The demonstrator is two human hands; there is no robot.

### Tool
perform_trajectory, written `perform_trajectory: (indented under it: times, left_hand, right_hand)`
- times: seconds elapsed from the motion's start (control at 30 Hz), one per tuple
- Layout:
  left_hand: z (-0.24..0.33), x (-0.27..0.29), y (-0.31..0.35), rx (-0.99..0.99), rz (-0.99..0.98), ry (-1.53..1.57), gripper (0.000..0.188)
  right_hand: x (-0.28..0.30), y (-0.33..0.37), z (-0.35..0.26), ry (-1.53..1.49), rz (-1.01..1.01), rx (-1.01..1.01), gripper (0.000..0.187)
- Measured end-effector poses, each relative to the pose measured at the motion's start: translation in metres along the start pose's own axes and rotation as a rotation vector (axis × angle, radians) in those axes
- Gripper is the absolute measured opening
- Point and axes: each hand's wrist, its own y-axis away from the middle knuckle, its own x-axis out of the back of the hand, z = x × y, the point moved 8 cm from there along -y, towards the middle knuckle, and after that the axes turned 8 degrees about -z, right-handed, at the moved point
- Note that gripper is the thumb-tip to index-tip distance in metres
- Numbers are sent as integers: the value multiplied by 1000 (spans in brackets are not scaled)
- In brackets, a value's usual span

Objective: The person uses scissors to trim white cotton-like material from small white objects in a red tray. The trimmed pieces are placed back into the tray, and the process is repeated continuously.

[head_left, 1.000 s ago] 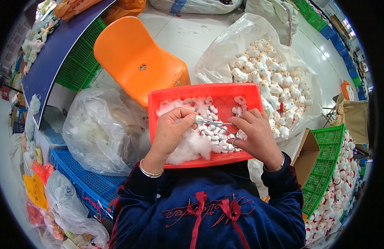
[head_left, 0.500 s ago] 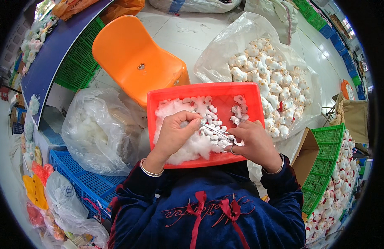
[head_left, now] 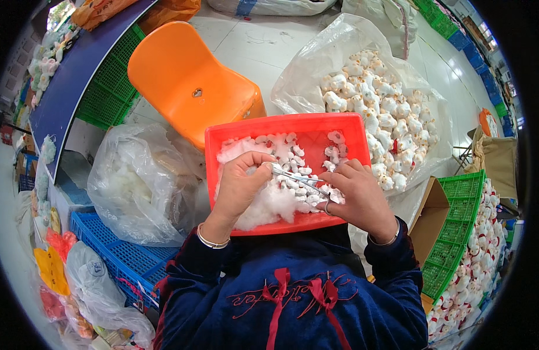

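In my right hand [head_left: 358, 192] is a pair of metal forceps with scissor-like ring handles [head_left: 301, 178]. A finger sits in the near ring, and the other fingers are loosely curled at the handles. The forceps' tips meet the fingertips of my left hand [head_left: 243, 184], which pinches a small white piece, mostly hidden by the fingers. Both hands are above a red plastic tray [head_left: 263, 124]. Fluffy white stuffing [head_left: 266, 209] fills its left side, and several small white plush pieces [head_left: 309, 200] lie in the middle and right.
An orange chair [head_left: 193, 87] stands beyond the tray. Clear bags hold white stuffing [head_left: 132, 184] at left and white plush toys [head_left: 392, 119] at right. A blue crate [head_left: 120, 251] is at lower left. A green crate [head_left: 456, 227] and a cardboard box [head_left: 428, 219] stand at right.
My left hand and the forceps' tips have shifted slightly left. My right hand's fingers have loosened and spread on the handles, whose rings now show more.
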Motion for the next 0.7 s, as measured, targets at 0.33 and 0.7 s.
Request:
perform_trajectory:
  times: [0.33,0.7]
  left_hand:
    - [-1,-16,2,-67,-5,-126,22]
    - [-12,-27,-1,-14,-123,104,20]
  right_hand:
    - [-21,-2,1,-150,-121,19,28]
    - [-37,-5,45,-941,9,-143,23]
